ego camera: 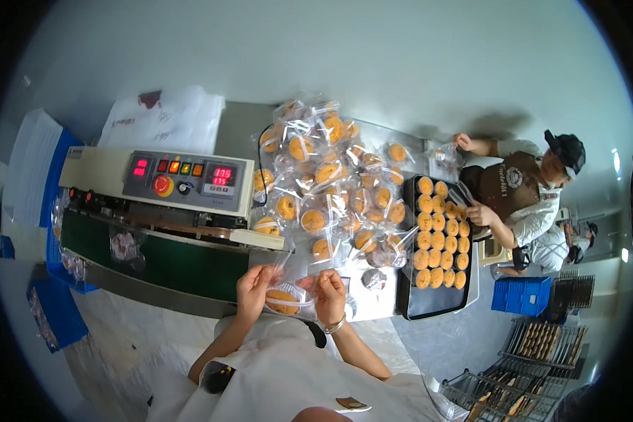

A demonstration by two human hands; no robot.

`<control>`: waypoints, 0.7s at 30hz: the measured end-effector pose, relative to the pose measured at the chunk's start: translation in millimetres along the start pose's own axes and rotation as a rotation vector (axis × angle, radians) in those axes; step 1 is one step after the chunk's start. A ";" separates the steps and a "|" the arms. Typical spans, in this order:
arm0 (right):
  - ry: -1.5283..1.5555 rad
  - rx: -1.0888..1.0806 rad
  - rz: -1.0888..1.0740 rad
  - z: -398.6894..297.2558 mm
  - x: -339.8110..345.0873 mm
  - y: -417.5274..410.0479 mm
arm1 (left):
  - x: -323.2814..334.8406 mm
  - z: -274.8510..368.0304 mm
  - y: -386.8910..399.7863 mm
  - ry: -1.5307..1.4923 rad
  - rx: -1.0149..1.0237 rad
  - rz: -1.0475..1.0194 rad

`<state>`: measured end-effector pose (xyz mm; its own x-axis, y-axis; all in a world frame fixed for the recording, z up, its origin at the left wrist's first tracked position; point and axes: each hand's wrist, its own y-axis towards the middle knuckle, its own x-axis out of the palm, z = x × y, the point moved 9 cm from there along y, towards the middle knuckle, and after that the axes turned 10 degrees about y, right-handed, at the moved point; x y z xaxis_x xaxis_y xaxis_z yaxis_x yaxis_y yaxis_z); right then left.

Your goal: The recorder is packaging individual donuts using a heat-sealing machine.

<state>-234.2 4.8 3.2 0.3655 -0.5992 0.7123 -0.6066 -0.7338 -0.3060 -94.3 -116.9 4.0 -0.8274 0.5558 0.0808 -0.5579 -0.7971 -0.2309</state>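
Observation:
My left hand (pixel 256 290) and my right hand (pixel 331 294) pinch the two sides of the open end of a clear plastic bag (pixel 305 311), which has a round, golden baked cake (pixel 282 301) inside. Just beyond my hands lies a large heap of bagged cakes (pixel 313 220). To the left stands a continuous band sealer (pixel 184 182) with lit red displays; its green conveyor belt (pixel 179 264) carries another filled bag (pixel 125 247). A black baking tray (pixel 427 308) at the right holds rows of unbagged cakes (pixel 423 240). One small bagged item (pixel 374 279) lies between my right hand and the tray.
Behind the tray a co-worker (pixel 517 184) in a brown apron holds a clear bag. Blue crates (pixel 521 295) and wire racks (pixel 546 343) with baked goods stand at the right. More blue bins (pixel 58 316) are beyond the sealer's left end. White sheets (pixel 161 121) lie behind the sealer.

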 end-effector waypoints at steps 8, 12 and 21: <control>-0.325 0.267 0.204 50.0 -33.8 36.8 | -66.2 -51.7 19.3 -0.294 -0.240 0.382; -0.727 0.298 -0.036 68.8 -9.8 70.9 | -120.2 -72.7 31.0 -0.241 -0.188 0.509; -1.866 -0.634 -0.287 -8.3 -0.7 240.1 | -222.2 -43.1 14.5 0.121 -0.076 0.835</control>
<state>-385.9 -168.3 -65.5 0.3770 -0.3475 -0.8585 -0.3717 -0.9058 0.2034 84.2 -241.8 -59.1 -0.9511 -0.1834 -0.2485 0.2426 -0.9416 -0.2336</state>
